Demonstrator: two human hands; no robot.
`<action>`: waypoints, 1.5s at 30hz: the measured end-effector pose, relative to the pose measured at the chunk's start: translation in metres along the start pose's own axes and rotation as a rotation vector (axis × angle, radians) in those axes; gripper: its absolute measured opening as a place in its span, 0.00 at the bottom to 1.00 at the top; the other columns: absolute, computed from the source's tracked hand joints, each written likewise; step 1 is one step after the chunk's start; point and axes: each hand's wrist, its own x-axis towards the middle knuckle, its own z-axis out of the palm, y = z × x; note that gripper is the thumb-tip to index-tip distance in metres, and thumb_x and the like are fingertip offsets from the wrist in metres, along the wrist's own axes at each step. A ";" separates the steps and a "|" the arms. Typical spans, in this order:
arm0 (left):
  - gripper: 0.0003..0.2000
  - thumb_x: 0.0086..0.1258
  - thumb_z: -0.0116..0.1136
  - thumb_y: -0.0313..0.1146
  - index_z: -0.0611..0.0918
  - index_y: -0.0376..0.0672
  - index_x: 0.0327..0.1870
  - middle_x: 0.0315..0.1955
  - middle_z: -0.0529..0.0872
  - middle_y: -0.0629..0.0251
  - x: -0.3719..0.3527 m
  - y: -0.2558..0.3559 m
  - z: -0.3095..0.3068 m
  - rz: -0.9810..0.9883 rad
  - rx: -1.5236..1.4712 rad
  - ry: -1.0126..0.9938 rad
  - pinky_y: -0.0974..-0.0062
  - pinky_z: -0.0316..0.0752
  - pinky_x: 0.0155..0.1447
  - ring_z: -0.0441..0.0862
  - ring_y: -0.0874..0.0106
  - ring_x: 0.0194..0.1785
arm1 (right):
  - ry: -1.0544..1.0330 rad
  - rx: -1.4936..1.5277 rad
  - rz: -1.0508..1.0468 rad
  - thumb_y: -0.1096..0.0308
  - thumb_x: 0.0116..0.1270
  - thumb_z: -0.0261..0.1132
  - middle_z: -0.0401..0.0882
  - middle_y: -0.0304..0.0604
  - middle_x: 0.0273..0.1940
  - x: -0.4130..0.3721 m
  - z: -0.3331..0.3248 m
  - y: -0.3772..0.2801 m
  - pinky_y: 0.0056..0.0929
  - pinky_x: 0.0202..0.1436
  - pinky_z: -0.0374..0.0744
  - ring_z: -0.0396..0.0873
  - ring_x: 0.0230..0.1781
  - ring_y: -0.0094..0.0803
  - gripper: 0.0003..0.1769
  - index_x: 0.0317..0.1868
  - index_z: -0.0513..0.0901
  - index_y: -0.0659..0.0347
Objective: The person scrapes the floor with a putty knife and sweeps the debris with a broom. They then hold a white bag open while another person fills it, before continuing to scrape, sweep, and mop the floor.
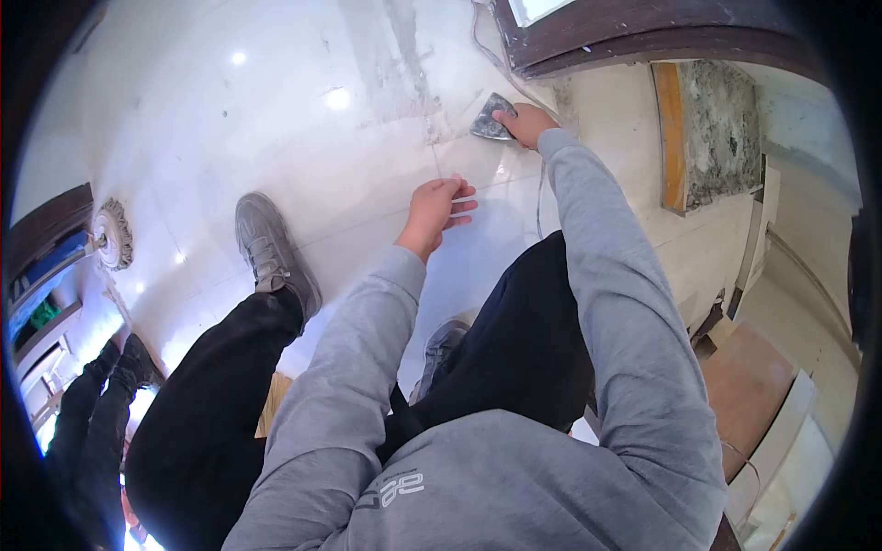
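My right hand (pixel 531 125) is closed round a wide-bladed scraper (pixel 491 118), its grey-smeared blade lying against or just above the pale tiled floor (pixel 367 184). The scraper's handle is hidden inside my fingers. Lower and to the left, my left hand (pixel 434 213) hovers with nothing in it, the fingers loosely apart. A thin cable (pixel 491 53) runs along the floor close to my right hand. Grey smears (pixel 404 64) mark the tiles beyond the blade.
A dark wooden frame (pixel 634 37) borders the top right. Right of my arm lies a stained panel with an orange edge (pixel 675 138). A brown board (pixel 749 386) leans lower right. At left are a mop head (pixel 113 234) and another person's legs (pixel 96 404).
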 end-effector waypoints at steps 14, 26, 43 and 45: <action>0.20 0.70 0.57 0.45 0.77 0.33 0.47 0.46 0.83 0.57 -0.052 0.047 -0.017 0.154 0.194 0.221 0.67 0.80 0.47 0.82 0.66 0.47 | -0.118 0.608 0.510 0.47 0.75 0.47 0.75 0.45 0.19 -0.041 0.037 0.051 0.36 0.14 0.71 0.68 0.09 0.31 0.27 0.38 0.76 0.67; 0.19 0.68 0.62 0.38 0.75 0.34 0.20 0.17 0.75 0.69 -0.311 0.164 -0.016 0.691 1.263 0.446 0.79 0.66 0.30 0.68 0.84 0.25 | -0.144 0.666 0.456 0.42 0.76 0.36 0.72 0.45 0.17 0.036 0.033 0.036 0.42 0.19 0.75 0.67 0.10 0.37 0.34 0.32 0.74 0.64; 0.10 0.65 0.61 0.36 0.83 0.37 0.31 0.27 0.85 0.55 -0.242 0.136 -0.051 0.832 1.607 0.025 0.66 0.76 0.36 0.83 0.60 0.30 | -0.141 0.755 0.487 0.43 0.73 0.50 0.73 0.46 0.17 -0.095 0.103 -0.020 0.36 0.12 0.71 0.68 0.10 0.32 0.32 0.29 0.73 0.68; 0.11 0.65 0.61 0.37 0.83 0.37 0.33 0.28 0.85 0.55 -0.222 0.155 -0.057 0.873 1.604 0.093 0.68 0.76 0.37 0.83 0.60 0.30 | -0.093 0.802 0.486 0.44 0.72 0.52 0.74 0.46 0.18 -0.112 0.109 -0.034 0.34 0.12 0.71 0.68 0.10 0.31 0.30 0.31 0.73 0.68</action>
